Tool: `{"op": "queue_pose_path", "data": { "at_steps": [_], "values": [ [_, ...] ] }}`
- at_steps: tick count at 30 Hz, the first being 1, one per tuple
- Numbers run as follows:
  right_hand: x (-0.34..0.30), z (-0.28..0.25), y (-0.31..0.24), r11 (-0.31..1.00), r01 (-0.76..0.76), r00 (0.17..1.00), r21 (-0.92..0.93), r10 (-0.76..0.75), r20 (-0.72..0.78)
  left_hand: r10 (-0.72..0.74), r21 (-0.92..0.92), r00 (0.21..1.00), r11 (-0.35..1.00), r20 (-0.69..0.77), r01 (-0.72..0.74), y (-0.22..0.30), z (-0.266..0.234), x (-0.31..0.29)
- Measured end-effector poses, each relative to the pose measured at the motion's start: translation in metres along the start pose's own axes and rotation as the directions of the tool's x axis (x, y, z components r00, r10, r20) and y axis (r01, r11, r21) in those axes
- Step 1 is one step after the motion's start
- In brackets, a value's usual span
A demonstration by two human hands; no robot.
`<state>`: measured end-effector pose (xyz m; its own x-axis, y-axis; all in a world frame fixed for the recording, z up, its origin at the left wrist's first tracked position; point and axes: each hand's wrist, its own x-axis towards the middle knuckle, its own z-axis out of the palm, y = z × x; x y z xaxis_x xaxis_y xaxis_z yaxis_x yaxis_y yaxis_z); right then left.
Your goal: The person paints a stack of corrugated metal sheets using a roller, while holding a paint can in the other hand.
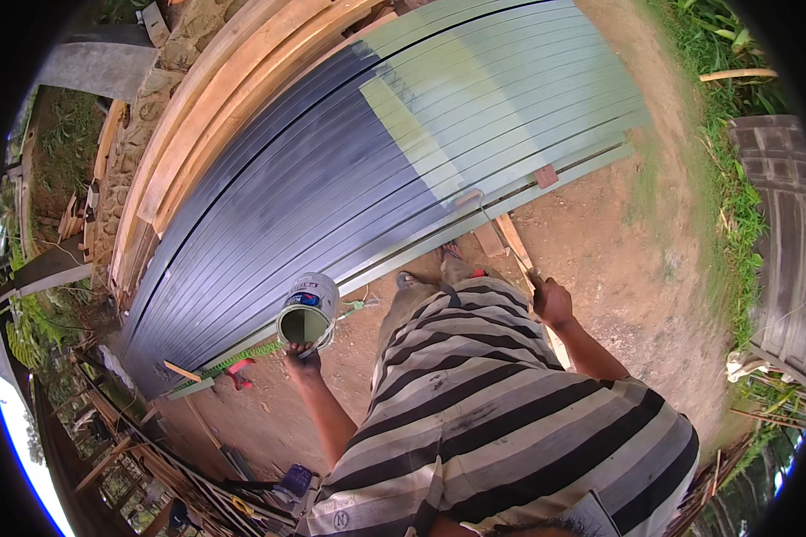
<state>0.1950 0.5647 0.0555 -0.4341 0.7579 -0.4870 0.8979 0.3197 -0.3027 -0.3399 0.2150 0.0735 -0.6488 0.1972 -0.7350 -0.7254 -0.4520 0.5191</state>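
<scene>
Your left hand (301, 358) is gripping a tin (310, 310) from below, fingers wrapped round its base, holding it tilted with the open mouth toward you, just off the near edge of the slats (349, 179). Your right hand (553, 302) is closing its fingers round a stick (513, 242) that is reaching to the slats, where the dark stretch is meeting the pale green one. Planks (215, 98) are lying along the slats' far side.

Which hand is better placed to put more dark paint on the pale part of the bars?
Probably the right hand: it grips the long brush handle reaching the pale bars. The left hand is busy holding the paint can.
</scene>
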Motion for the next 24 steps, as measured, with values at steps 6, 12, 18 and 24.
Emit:
{"op": "queue_pose_path", "data": {
  "at_steps": [6,12,18,24],
  "values": [
    [0.041,0.013,-0.008,1.0,-0.003,0.998,-0.005,0.003,-0.062,0.023,0.006,0.986,1.0,0.166,-0.025,0.002,0.091,0.003],
    [0.011,-0.008,-0.006,0.999,-0.054,0.999,-0.007,0.054,0.007,-0.025,0.123,1.0,0.992,-0.006,0.026,-0.03,0.101,-0.022],
    [0.007,-0.002,0.009,0.999,-0.054,0.998,-0.002,0.054,-0.031,-0.115,0.115,0.97,0.983,-0.214,0.142,-0.071,0.043,0.012],
    [0.013,0.001,0.007,0.999,-0.02,0.997,0.041,0.023,-0.068,-0.191,0.042,0.911,0.974,-0.367,0.221,-0.058,-0.06,0.031]
  ]
}}
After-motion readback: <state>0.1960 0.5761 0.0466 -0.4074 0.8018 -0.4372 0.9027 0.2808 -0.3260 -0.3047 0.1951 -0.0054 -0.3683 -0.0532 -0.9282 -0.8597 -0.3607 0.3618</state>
